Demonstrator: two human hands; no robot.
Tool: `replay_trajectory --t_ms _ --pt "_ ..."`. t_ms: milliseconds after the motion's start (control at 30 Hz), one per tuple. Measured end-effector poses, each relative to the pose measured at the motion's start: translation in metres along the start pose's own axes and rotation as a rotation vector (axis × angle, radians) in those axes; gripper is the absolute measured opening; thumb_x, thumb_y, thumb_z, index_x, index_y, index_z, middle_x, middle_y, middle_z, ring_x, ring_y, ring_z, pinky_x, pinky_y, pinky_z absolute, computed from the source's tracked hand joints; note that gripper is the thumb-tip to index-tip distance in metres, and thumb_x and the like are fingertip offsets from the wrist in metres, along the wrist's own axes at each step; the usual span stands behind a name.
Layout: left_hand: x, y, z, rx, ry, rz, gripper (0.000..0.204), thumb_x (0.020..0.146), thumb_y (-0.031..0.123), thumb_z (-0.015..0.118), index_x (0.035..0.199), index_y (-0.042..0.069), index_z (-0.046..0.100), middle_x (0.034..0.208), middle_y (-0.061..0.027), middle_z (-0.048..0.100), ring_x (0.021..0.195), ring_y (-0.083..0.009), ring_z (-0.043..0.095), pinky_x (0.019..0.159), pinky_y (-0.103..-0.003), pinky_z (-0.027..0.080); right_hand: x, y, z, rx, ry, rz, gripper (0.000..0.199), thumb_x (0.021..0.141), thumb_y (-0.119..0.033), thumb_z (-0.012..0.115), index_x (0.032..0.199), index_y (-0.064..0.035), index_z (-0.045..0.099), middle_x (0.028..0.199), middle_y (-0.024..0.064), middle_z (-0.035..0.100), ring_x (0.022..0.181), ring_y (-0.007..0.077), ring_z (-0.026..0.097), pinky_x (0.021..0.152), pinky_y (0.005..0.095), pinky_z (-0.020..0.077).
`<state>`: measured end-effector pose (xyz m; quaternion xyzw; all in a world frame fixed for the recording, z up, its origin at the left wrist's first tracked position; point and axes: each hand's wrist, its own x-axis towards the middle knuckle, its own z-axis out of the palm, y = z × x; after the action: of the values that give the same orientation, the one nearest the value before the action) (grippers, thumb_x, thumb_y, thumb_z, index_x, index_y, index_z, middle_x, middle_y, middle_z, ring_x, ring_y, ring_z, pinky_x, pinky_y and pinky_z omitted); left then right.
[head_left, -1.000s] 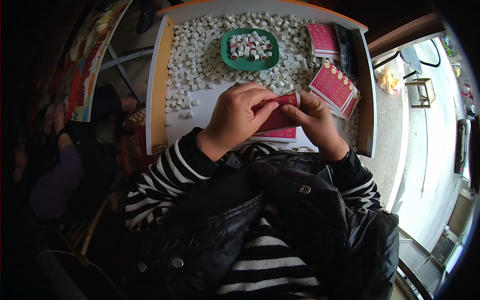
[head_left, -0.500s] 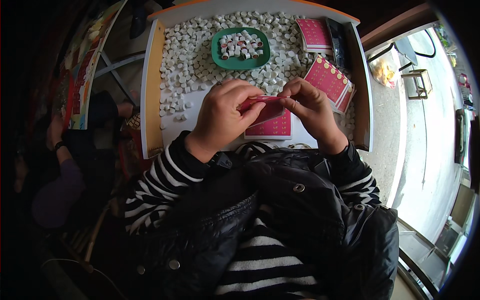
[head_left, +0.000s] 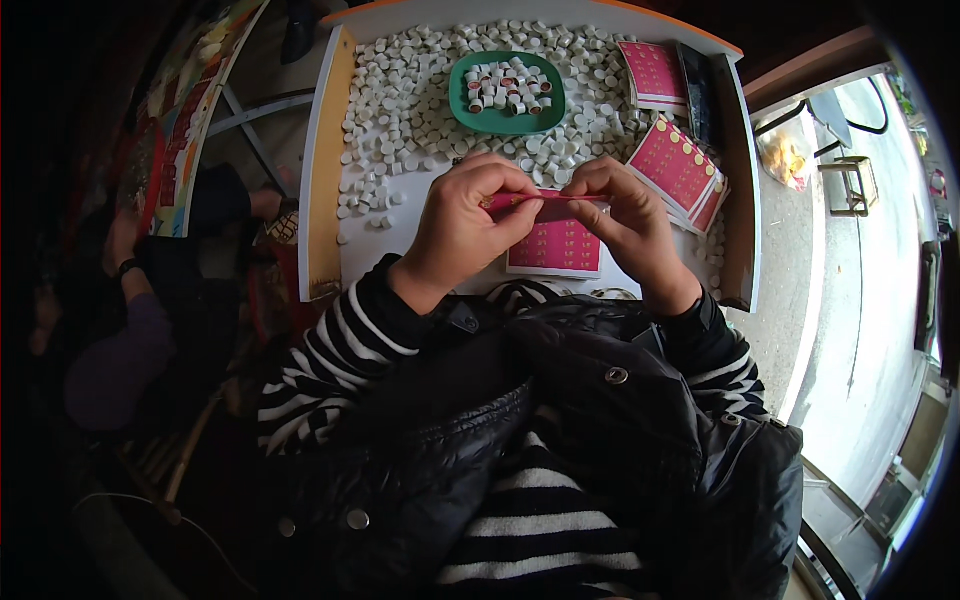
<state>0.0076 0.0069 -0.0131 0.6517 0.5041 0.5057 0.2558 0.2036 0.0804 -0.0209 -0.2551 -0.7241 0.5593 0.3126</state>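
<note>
A thin pink sheet [head_left: 560, 197] with gold printing is stretched between my two hands, seen almost edge-on. My left hand [head_left: 462, 222] pinches its left part between thumb and fingers. At the right end, my right hand [head_left: 638, 225] grips the edge in a pinch of thumb and forefinger. Just beneath lies a stack of pink sheets [head_left: 557, 248] with rows of gold marks. Beyond my hands stands a green tray [head_left: 512, 126] holding several small white caps [head_left: 510, 85], some with reddish ends showing. Loose white caps [head_left: 400, 100] cover the table around it.
Fanned pink sheets with pale round spots [head_left: 672, 170] lie at the right, more sheets [head_left: 654, 70] behind them beside a black object [head_left: 698, 95]. Raised wooden sides [head_left: 322, 170] border the table. Another person's arm [head_left: 130, 275] is at the left, near a colourful printed board [head_left: 190, 130].
The held sheet has tipped from a slanted face to nearly edge-on, and my fingers have drawn closer along it. The whole view has shifted slightly, so the table sits farther right.
</note>
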Motion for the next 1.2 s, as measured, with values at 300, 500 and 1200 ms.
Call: replay_trajectory --t_ms 300,500,1200 --pt "-0.006 -0.010 -0.006 -0.132 0.052 -0.089 0.010 0.077 -0.005 0.067 0.084 0.000 0.062 0.082 -0.0042 0.060 0.076 -0.0130 0.057 0.070 -0.025 0.045 -0.007 0.011 -0.005 0.213 0.048 0.073 0.006 0.087 -0.001 0.061 0.092 -0.0027 0.059 0.091 0.0013 0.055 0.088 0.0090 0.054 0.079 0.0224 0.0431" --pt "-0.013 -0.012 -0.003 -0.353 0.063 -0.262 0.010 0.085 -0.004 0.061 0.094 0.000 0.061 0.083 0.0001 0.059 0.077 -0.0068 0.053 0.070 -0.020 0.043 -0.009 0.013 -0.006 0.301 0.055 0.116 0.008 0.089 -0.001 0.059 0.097 -0.0026 0.060 0.094 0.0009 0.059 0.090 0.0068 0.056 0.079 0.0204 0.0452" --pt "-0.011 -0.021 0.008 -0.235 -0.064 -0.182 0.031 0.094 0.003 0.048 0.125 0.002 0.052 0.077 0.0036 0.058 0.067 -0.0016 0.047 0.064 -0.017 0.040 -0.012 0.017 -0.006 0.281 0.092 0.182 0.026 0.089 0.001 0.059 0.114 -0.0038 0.055 0.119 0.0026 0.058 0.092 0.0053 0.055 0.084 0.0214 0.0457"
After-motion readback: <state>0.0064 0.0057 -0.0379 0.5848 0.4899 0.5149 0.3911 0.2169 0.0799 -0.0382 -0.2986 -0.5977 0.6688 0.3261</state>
